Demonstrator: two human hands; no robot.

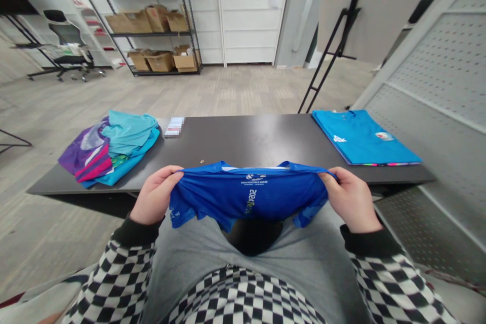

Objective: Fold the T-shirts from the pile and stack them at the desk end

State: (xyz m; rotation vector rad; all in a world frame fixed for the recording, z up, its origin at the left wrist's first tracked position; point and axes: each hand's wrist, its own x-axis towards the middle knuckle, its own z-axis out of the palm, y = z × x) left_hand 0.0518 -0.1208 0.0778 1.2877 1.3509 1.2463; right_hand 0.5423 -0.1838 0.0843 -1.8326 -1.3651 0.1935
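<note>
A blue T-shirt (224, 192) with white print hangs stretched between my two hands, its collar side up, in front of the near table edge and above my lap. My left hand (157, 195) pinches one shoulder of it between thumb and fingers. At the opposite shoulder, my right hand (351, 197) grips the cloth the same way. The shirt's lower part drops toward my legs, partly out of sight.
The dark table (243, 136) bears a crumpled heap of purple and turquoise clothes (131, 131) at left, and a flat stack of folded blue shirts (364, 136) at right. A small pale item (174, 126), blurred out, lies near the heap. Beyond stands a shelf with cardboard boxes (129, 23).
</note>
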